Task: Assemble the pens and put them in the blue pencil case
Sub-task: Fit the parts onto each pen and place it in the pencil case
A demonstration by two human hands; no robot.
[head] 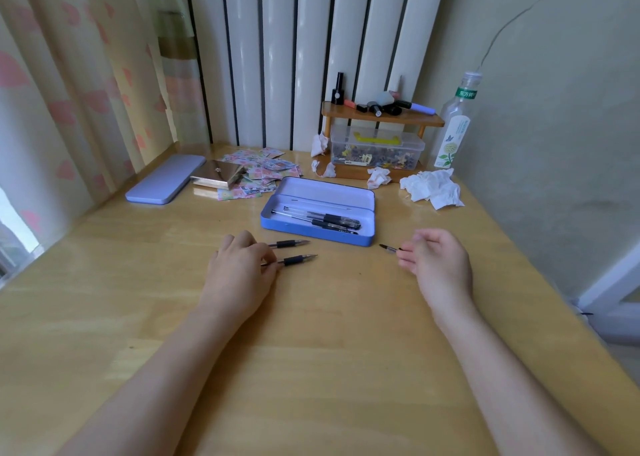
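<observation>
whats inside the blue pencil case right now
Several capped black pens lie along the near side of the open blue pencil case. Anything beneath them is covered; the exact count is unclear.

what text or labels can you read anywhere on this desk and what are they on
"东方树": green neck band of the clear bottle; the band runs on past that, cut off at the bottle's edge.
Bottle's white body label: small print, too blurred to read.
Patterned paper sheets: some print, too small to read.
Blue pencil case and its pens: no legible text.

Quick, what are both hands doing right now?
Left hand: fingertips pinching the nearer uncapped pen on the table.
Right hand: loosely curled, fingertips at a small black pen cap; grip cannot be told.
</observation>
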